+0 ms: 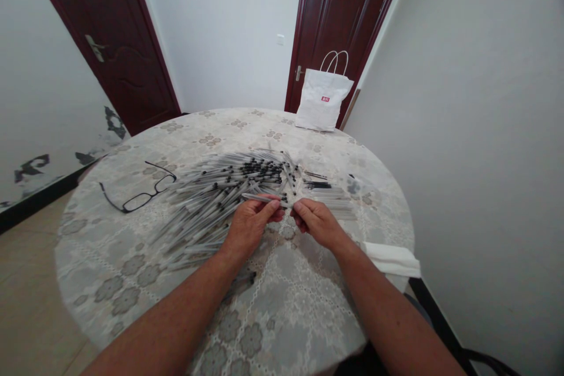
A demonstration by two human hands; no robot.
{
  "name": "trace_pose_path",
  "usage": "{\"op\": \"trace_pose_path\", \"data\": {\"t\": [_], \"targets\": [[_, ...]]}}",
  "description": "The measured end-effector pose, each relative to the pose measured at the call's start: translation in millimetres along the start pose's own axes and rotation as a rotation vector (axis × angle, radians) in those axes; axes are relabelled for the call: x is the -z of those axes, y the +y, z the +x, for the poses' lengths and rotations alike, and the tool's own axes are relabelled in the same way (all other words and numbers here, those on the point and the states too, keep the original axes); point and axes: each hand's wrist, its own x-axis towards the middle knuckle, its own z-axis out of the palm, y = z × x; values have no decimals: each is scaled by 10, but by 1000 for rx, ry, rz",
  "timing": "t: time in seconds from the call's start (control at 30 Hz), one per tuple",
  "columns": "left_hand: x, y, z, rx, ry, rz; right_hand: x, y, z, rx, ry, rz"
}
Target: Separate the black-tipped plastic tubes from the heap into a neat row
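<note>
My left hand [258, 217] is closed around a slim, translucent pen barrel [255, 197], which points out to the left above the fingers. Close by on the right, my right hand [315, 218] is pinched at the barrel's other end; whatever lies between its fingertips is too small to make out. Behind and left of both hands spreads a big heap of similar translucent pens [198, 208], many with black ends. Beyond my right hand, several clear tubes [337, 202] lie side by side, with short black pieces [318, 185] just behind them.
Black-framed glasses [152, 194] rest on the left of the round table, on its flowered tablecloth [273, 311]. A white paper bag [324, 103] stands at the far edge. Folded white material [392, 259] lies at the right edge. More pens [241, 285] sit by my left forearm.
</note>
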Motion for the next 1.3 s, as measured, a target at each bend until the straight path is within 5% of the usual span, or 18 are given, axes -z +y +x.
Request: {"op": "trace_pose_path", "data": {"t": [0.23, 0.5, 1.3], "targets": [[-9, 16, -8, -18, -2, -28, -10, 14, 0, 27, -1, 159], [-12, 4, -11, -14, 3, -3, 10, 54, -1, -25, -7, 58], [-19, 18, -9, -9, 5, -31, -31, 22, -8, -81, -16, 253]]}}
